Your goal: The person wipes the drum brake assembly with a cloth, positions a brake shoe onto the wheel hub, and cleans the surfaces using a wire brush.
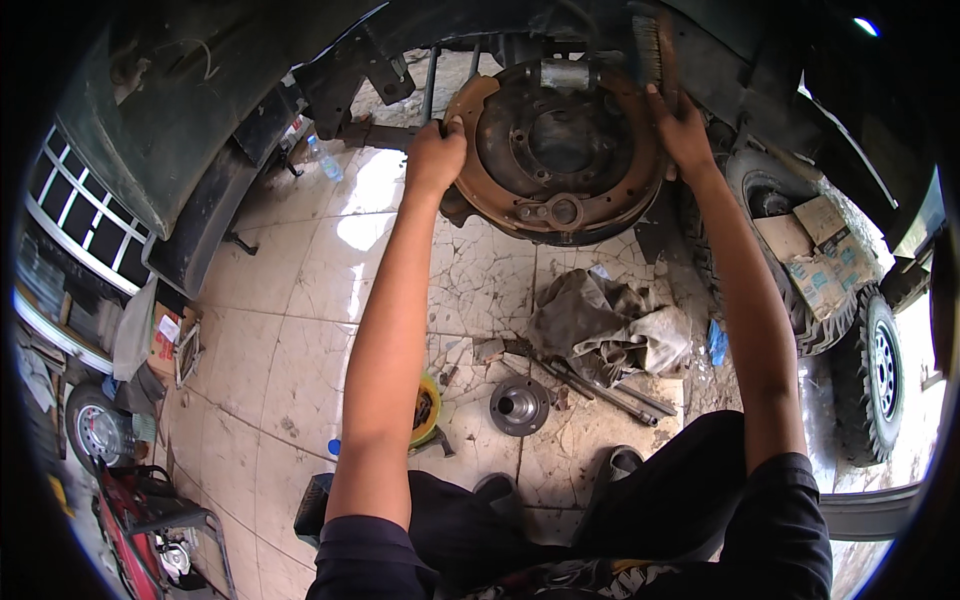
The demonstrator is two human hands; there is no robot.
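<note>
A round drum brake assembly (505, 150) faces me, with rusty curved brake shoes (640, 125) on either side. A pale wheel cylinder (565, 75) sits at its top and a round fitting (563, 212) at its bottom. My left hand (436, 160) is closed around the outer edge of the left brake shoe (470, 104), its thumb on the near side and its fingers hidden behind. In my right hand (685, 137) is a wire brush (648, 50) with a wooden handle, held beside the right shoe with its bristles pointing up and left.
On the cracked tile floor lie a grimy rag (600, 320), metal rods (600, 385), a wheel hub (519, 405) and a yellow-rimmed container (427, 410). Tyres (880, 370) and flattened cardboard (825, 260) are at right. A plastic bottle (325, 160) and a red machine (135, 530) are at left.
</note>
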